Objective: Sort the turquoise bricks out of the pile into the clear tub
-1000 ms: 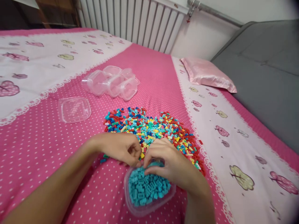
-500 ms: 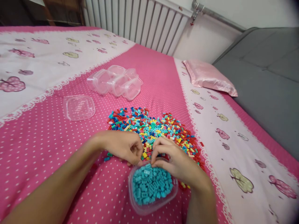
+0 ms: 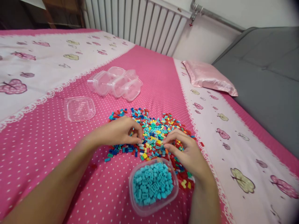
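Hundreds of small toy bricks point(image 3: 153, 127) in red, yellow, blue, green and turquoise lie in a loose pile at the middle of the frame. Over its left part is the person's left hand point(image 3: 127, 132), fingers curled and thumb stretched toward the centre; the fingertips are close to the thumb, but whether a brick is pinched there cannot be made out. At the pile's right side, the right hand point(image 3: 183, 147) bends its forefinger and thumb toward each other, tips near the bricks; whether they grip one is too small to see.

Just below the pile, at the lower centre, a clear plastic tub point(image 3: 145, 212) sits on the pink dotted bedspread point(image 3: 105, 199), filled with turquoise bricks point(image 3: 151, 183). Neither hand touches it. A clear lid point(image 3: 80, 109) lies flat left of centre, and several clear containers point(image 3: 116, 83) are grouped above and right of it. A pink pillow point(image 3: 209, 77) rests at the upper right, near a grey headboard point(image 3: 263, 74). A white radiator point(image 3: 137, 25) stands at the top.
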Demonstrator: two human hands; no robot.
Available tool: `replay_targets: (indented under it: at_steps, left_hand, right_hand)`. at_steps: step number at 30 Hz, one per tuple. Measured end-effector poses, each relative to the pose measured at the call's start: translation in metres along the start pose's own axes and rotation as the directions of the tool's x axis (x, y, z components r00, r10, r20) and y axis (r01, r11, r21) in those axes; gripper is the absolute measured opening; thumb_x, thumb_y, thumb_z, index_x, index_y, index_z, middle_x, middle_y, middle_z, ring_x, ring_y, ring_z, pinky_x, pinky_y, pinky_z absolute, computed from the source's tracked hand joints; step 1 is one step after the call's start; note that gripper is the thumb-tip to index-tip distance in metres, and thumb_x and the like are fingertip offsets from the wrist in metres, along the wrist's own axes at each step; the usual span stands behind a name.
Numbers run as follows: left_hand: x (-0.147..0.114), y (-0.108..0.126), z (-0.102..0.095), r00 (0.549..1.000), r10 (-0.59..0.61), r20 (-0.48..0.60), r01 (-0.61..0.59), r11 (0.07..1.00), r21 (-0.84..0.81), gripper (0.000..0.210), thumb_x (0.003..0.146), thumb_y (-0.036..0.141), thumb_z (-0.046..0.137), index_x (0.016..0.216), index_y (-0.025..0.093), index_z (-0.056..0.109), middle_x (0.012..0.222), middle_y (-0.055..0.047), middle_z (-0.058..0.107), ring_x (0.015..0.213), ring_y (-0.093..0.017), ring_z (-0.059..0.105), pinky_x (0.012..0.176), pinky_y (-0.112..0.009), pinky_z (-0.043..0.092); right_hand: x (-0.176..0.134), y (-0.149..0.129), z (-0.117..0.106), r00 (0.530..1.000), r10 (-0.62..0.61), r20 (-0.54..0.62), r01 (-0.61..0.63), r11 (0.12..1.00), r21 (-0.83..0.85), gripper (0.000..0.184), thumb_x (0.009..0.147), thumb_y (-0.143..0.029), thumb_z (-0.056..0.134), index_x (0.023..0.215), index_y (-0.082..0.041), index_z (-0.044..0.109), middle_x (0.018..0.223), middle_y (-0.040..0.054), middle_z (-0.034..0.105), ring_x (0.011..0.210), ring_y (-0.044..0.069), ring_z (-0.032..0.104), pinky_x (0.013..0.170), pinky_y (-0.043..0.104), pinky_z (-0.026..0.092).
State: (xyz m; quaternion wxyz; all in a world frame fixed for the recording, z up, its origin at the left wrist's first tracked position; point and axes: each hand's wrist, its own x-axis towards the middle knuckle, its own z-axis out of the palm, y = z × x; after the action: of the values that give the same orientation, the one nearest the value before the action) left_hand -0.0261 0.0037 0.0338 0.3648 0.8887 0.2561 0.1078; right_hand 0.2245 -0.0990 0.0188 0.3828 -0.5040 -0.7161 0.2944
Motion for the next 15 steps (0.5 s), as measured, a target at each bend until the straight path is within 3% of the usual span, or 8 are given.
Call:
replay_targets:
  at_steps: [3, 8, 15]
  left_hand:
    - [0.002, 0.007, 0.012, 0.996, -0.02, 0.085, 0.009, 0.991, 0.135, 0.01, 0.084, 0.017, 0.07, 0.082, 0.022, 0.077, 0.079, 0.001, 0.074, 0.07, -0.012, 0.065, 0.063, -0.021, 0.039]
    - [0.008, 0.015, 0.03, 0.991, -0.126, 0.047, 0.099, 0.918, 0.384, 0.011, 0.078, 0.012, 0.071, 0.08, 0.022, 0.071, 0.08, 0.003, 0.071, 0.069, -0.015, 0.063, 0.058, -0.025, 0.032]
    - [0.01, 0.015, 0.032, 0.997, -0.07, 0.021, 0.054, 0.897, 0.439, 0.013, 0.077, 0.01, 0.063, 0.076, 0.021, 0.069, 0.08, 0.001, 0.07, 0.067, -0.017, 0.062, 0.056, -0.027, 0.029]
  right_hand:
    - [0.003, 0.008, 0.002, 0.996, 0.027, -0.079, -0.032, 0.998, -0.057, 0.008, 0.095, -0.022, 0.067, 0.087, -0.023, 0.068, 0.087, -0.0002, 0.065, 0.086, 0.018, 0.062, 0.08, 0.03, 0.044]
    - [0.007, 0.012, 0.006, 0.997, 0.035, -0.07, -0.039, 0.998, -0.059, 0.009, 0.095, -0.023, 0.065, 0.087, -0.023, 0.068, 0.089, 0.0009, 0.067, 0.087, 0.019, 0.063, 0.082, 0.031, 0.045]
    - [0.007, 0.011, 0.006, 0.998, 0.026, -0.065, -0.029, 0.998, -0.049, 0.009, 0.096, -0.023, 0.064, 0.089, -0.023, 0.069, 0.09, 0.0007, 0.068, 0.089, 0.018, 0.063, 0.083, 0.031, 0.046]
